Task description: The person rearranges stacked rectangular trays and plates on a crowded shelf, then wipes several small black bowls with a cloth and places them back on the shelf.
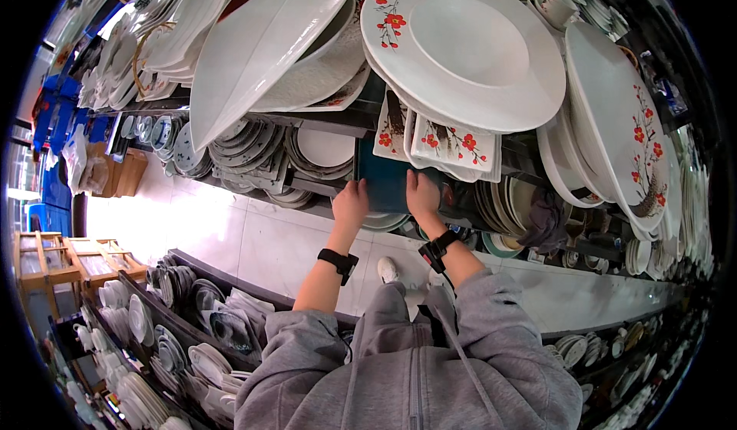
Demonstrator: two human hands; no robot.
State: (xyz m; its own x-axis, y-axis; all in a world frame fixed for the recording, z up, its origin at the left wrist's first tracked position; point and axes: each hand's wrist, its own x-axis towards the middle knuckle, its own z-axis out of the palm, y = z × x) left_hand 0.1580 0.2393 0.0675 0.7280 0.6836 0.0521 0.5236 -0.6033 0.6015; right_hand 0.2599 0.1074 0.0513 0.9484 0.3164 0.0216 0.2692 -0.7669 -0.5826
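A dark teal rectangular plate or tray [384, 185] juts out from the middle level of a crowded display shelf. My left hand [350, 204] grips its near left corner, thumb along the edge. On its right side my right hand [423, 195] holds on in the same way, with the fingers partly hidden underneath. The tray's far part is under square white dishes [455, 145] with red blossoms, which overhang it from the level above. To the left of my left hand stand stacked white plates with dark rims [325, 146].
Large white plates with red blossoms [472, 50] and a leaf-shaped white platter [270, 44] overhang the shelf's upper edge. Right of my hands, round plates stand on edge beside a dark cloth [544, 217]. Behind me runs another dish-filled shelf [230, 326] across the tiled aisle [276, 240].
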